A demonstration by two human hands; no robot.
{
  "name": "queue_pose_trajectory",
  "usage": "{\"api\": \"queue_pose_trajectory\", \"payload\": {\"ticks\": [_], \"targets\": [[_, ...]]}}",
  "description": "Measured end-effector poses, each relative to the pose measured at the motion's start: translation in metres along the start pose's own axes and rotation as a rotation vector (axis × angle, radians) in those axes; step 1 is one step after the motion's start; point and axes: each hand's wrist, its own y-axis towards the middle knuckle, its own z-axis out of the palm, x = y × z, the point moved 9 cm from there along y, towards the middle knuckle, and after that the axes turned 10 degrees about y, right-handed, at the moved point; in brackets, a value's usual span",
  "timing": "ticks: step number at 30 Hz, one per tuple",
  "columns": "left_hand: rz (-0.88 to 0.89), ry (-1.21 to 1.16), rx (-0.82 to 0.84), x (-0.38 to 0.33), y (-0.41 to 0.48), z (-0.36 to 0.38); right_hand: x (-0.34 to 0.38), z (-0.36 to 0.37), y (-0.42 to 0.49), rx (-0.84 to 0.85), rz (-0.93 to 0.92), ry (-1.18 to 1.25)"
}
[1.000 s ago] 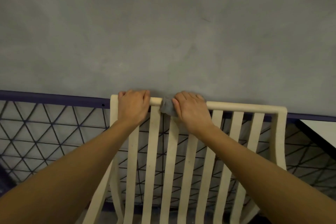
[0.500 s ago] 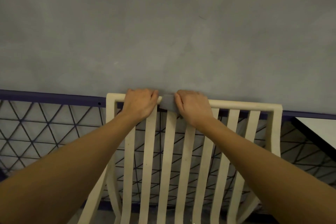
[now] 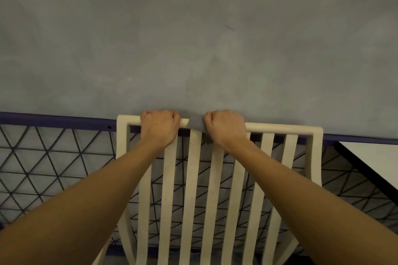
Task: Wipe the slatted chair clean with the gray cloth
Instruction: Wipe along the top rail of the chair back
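A: Where is the gray cloth seen?

B: The gray cloth [image 3: 196,123] is seen draped over the top rail [image 3: 280,128] of the slatted chair [image 3: 191,189], between the two hands. A bunched part shows at the thumb side of the right hand [image 3: 225,128]; how much lies under the palm cannot be told.

A: How are the hands set?

B: The right hand is clenched over the rail with the cloth caught beneath its fingers. The left hand [image 3: 160,128] is curled round the bare rail, just beside the cloth, and only a short piece of rail is left uncovered between them.

A: What room is left along the rail?

B: To the right of the right hand a long bare stretch is shown, reaching the rounded right corner. To the left, only a short length is left between the left hand and the rounded left corner.

A: And around the chair?

B: The upright slats are crossed by both forearms. Close behind the top rail a dark blue bar [image 3: 53,119] is seen, with a mesh fence [image 3: 43,157] of triangles hung below it. Beyond that a plain gray surface [image 3: 193,38] is spread. At the right a white counter [image 3: 377,161] with a dark edge is set apart from the chair's right post, and mesh is visible in the gap.
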Motion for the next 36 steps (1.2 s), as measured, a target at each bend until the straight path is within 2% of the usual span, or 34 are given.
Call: {"api": "queue_pose_trajectory", "payload": {"ticks": [2,4,7,10,13,17,21,23,26,28,31,34,36], "targets": [[0.002,0.014,-0.004,0.0,0.0,0.002,-0.008,-0.007,-0.014,-0.17,-0.053,0.131],[0.005,0.015,-0.021,-0.001,0.0,0.001,-0.01,-0.009,-0.02,-0.22,-0.066,0.133],[-0.015,-0.01,-0.058,-0.001,0.0,0.0,-0.002,-0.003,-0.006,-0.003,-0.005,-0.092],[-0.031,-0.027,-0.09,0.002,0.0,0.001,0.015,0.0,0.01,0.134,0.058,-0.137],[-0.027,-0.052,-0.156,0.004,-0.002,-0.003,0.037,0.002,0.008,-0.004,-0.022,-0.139],[-0.001,-0.073,-0.161,0.003,-0.001,0.0,0.018,-0.004,-0.008,-0.274,-0.129,0.168],[-0.011,-0.07,-0.161,0.001,-0.002,0.001,-0.005,-0.006,-0.02,-0.298,-0.127,0.173],[-0.022,-0.094,-0.171,0.003,-0.002,0.0,-0.004,-0.008,-0.018,-0.254,-0.064,0.077],[-0.031,-0.081,-0.171,0.004,-0.002,-0.001,0.007,-0.003,-0.003,-0.021,0.002,-0.158],[-0.015,-0.062,-0.156,0.002,-0.002,0.001,0.01,-0.005,0.0,0.048,0.015,-0.168],[-0.03,-0.096,-0.157,0.005,-0.003,0.001,0.002,-0.007,-0.009,-0.107,-0.082,-0.002],[-0.038,-0.101,-0.161,0.004,-0.003,0.001,-0.033,-0.01,-0.027,-0.252,-0.081,0.232],[-0.048,-0.116,-0.162,0.005,-0.003,0.0,-0.054,-0.015,-0.034,-0.283,-0.04,0.216]]}}
